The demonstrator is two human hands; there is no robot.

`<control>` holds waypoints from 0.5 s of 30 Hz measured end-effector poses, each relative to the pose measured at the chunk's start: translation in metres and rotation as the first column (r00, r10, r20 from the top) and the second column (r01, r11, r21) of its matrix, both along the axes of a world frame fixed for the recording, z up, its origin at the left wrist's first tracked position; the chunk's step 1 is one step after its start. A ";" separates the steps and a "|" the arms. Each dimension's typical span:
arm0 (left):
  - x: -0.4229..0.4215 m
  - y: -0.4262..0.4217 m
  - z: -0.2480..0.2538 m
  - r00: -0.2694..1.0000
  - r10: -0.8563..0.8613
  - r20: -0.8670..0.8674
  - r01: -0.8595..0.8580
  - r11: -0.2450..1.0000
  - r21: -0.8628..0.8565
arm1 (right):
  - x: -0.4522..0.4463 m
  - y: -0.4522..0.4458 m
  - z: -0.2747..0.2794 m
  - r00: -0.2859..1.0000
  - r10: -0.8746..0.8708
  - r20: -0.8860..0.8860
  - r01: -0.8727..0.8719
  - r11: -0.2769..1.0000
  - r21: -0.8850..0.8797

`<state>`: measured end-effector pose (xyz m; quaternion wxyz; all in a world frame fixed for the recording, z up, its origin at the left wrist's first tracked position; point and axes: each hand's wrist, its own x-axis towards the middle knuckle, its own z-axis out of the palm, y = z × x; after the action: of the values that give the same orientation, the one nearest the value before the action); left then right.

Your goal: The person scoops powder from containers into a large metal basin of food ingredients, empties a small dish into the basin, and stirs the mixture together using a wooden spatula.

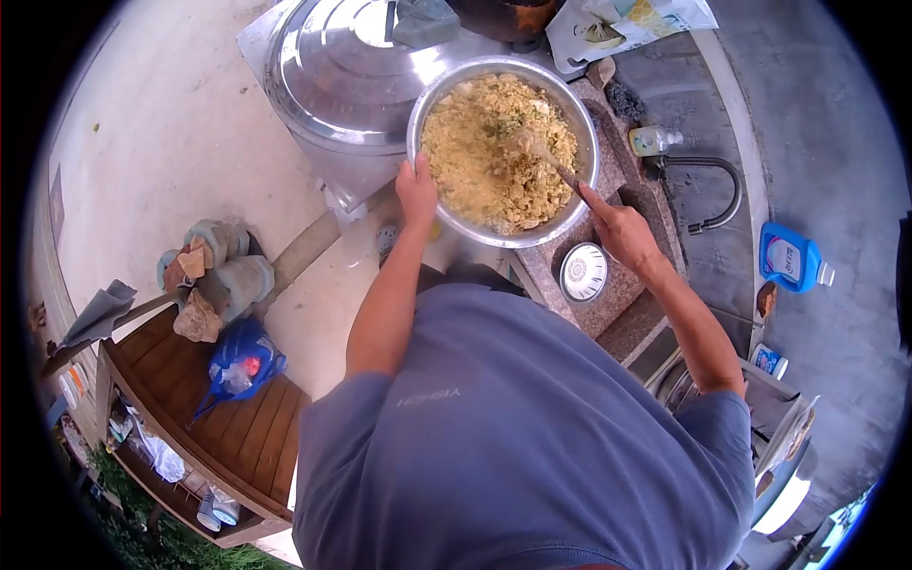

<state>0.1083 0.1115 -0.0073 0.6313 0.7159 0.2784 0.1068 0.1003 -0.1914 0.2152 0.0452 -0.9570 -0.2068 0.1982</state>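
Observation:
A large metal basin [463, 225] stands in front of me, filled with a crumbly yellow food mixture [475, 157]. My left hand [416, 193] is closed on the basin's left rim, thumb uppermost. In my right hand [624, 231] is the handle of a mixing spoon [562, 172], which slants over the right rim. The spoon's head is partly buried in the mixture, so its shape is hard to make out. Just below the basin, on the speckled stone counter, lies a small metal bowl [583, 273].
A big shiny lidded metal vessel [342, 66] is behind the basin on the left. To the right are a curved faucet [727, 180], a soap bottle [651, 141] and a blue detergent bottle [790, 257]. A wooden bench [256, 437] holding a blue bag [245, 359] is lower left.

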 end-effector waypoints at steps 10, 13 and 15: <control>-0.002 -0.002 -0.014 1.000 -0.010 -0.013 0.011 0.998 0.062 | -0.007 0.068 -0.131 0.978 -0.163 -0.130 0.186 0.964 0.189; -0.002 0.000 -0.009 0.999 -0.036 -0.036 0.037 0.999 0.023 | -0.017 0.022 -0.088 0.987 -0.125 -0.097 0.131 0.989 0.061; 0.001 0.001 -0.004 0.999 -0.037 -0.021 0.037 0.999 0.000 | -0.022 0.015 -0.045 0.978 -0.108 -0.176 0.097 0.993 -0.073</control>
<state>0.1090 0.1126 -0.0116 0.6300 0.7222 0.2717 0.0874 0.0783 -0.1765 0.1706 0.0434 -0.9457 -0.1458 0.2873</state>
